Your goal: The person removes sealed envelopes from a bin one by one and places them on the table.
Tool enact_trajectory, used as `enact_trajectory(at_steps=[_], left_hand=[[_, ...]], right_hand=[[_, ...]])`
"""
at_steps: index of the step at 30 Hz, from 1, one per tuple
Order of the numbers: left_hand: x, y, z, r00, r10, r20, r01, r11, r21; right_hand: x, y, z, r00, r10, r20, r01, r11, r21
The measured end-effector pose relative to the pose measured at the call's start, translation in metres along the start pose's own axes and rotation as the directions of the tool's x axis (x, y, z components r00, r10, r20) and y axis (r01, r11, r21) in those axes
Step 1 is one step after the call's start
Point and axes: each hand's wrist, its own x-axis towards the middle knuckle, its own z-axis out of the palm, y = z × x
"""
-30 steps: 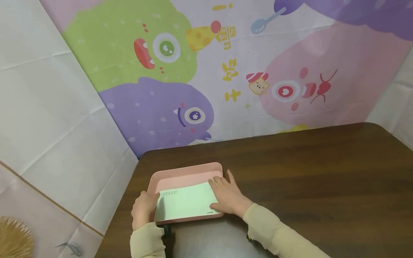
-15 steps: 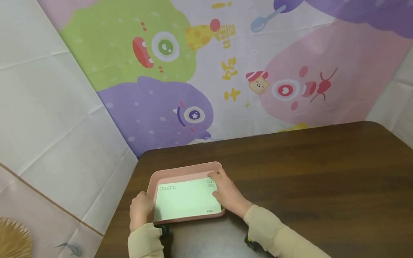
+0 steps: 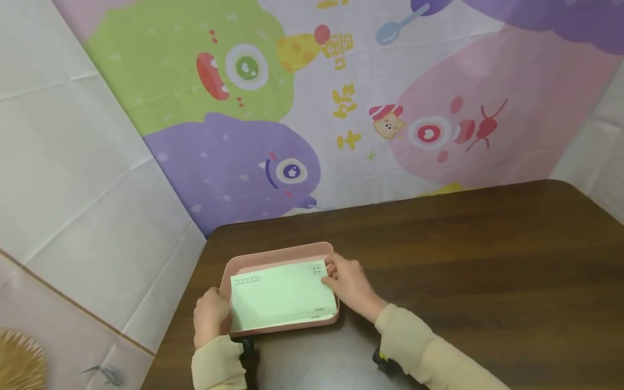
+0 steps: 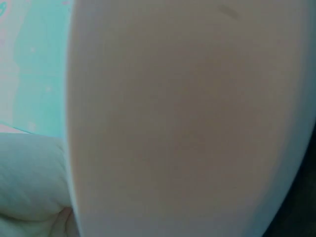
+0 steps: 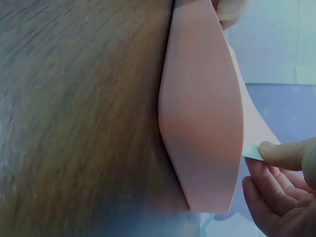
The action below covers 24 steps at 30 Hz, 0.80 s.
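A pale envelope with a row of small printed boxes and a stamp square lies tilted in the pink tray. Its right edge is lifted, and my right hand pinches it between thumb and fingers. In the right wrist view that right hand holds the envelope's corner just above the tray wall. Under it, another printed sheet's lower edge shows. My left hand grips the tray's left side. The tray's wall fills most of the left wrist view, hiding the left fingers.
The tray stands on a dark wooden table, near its left edge. A cartoon-printed cloth hangs behind the table, and white cloth hangs at the left. A straw-coloured bristly object is at the lower left.
My right hand has gone from lying over the envelope's right part to pinching its right edge, which has risen and shifted, exposing the sheet below. My left hand stays at the tray's side.
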Motion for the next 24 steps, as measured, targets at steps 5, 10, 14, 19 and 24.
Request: enact_trajectory(at_steps=[5, 10, 14, 19, 24], left_hand=[[0.0, 0.0, -0.003, 1.0, 0.019, -0.011, -0.019, 1.0, 0.002], [0.002, 0.002, -0.006, 1.0, 0.007, -0.007, -0.007, 1.0, -0.018], [0.002, 0.001, -0.005, 1.0, -0.022, 0.02, 0.022, 1.0, -0.013], [0.001, 0.0, -0.004, 0.999, -0.022, 0.03, 0.022, 1.0, -0.011], [0.001, -0.001, -0.003, 1.0, -0.01, 0.023, 0.01, 1.0, -0.01]], right_hand=[[0.002, 0.005, -0.004, 1.0, 0.025, 0.01, -0.025, 1.0, 0.016], [0.004, 0.009, -0.006, 0.996, 0.091, 0.007, -0.091, 0.992, 0.091], [0.003, 0.012, -0.006, 0.992, 0.122, -0.006, -0.121, 0.985, 0.124], [0.003, 0.017, -0.007, 0.988, 0.154, -0.026, -0.149, 0.977, 0.153], [0.005, 0.022, -0.015, 0.979, 0.198, -0.042, -0.187, 0.966, 0.179]])
